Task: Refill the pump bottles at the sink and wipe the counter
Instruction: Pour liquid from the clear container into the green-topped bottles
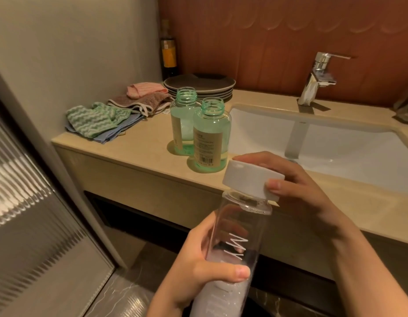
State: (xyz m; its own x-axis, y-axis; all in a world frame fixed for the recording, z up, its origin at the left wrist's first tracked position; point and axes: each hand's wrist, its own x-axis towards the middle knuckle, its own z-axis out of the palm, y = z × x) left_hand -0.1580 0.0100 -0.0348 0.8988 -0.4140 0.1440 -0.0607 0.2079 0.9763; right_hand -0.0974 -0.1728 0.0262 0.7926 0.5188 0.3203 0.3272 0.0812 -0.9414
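Stretching pale and smooth below a reddish wood-grain wall, the beige stone bench (139, 143) is meeting a ribbed glass panel (26, 202) at the left and carrying crumpled green, blue, brown and pink cloths (100, 120), stacked grey plates (205, 85), then two capless green-tinted pump bottles (212, 133) close together near its front edge, their tan labels unreadable. The left hand (198, 266) is gripping a clear bottle (237, 236) lettered "MY"; the right hand (297, 186) is curling round its white cap (251, 179). A white sink (335, 152) is lying below a chrome tap (322, 72).
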